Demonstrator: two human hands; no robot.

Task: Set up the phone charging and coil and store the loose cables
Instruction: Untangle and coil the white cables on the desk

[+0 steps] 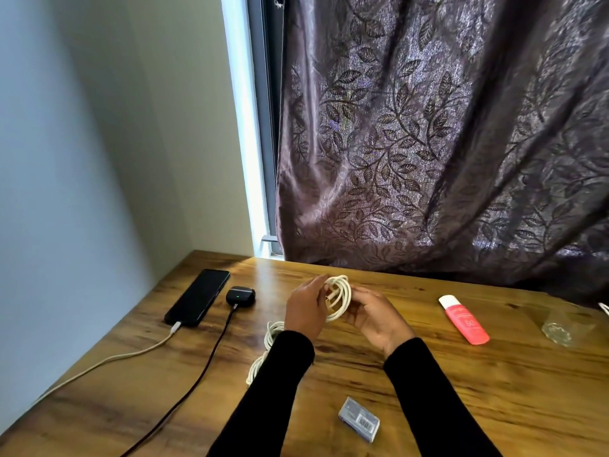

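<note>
A: Grip state?
B: Left hand (304, 308) and right hand (379, 316) both clamped on white cable coil (339, 296), held above the surface (461, 390).
A: Phone?
B: Phone (197, 296) lies left of grip, white cable (131, 352) plugged in.

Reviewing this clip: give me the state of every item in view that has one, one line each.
phone: flat on desk, white cable plugged in, screen dark.
earbud case: closed, black cable plugged in, green light on.
coiled white cable: held in both hands.
second white cable: coiled, lying on desk.
pink tube: lying flat, capped.
</note>
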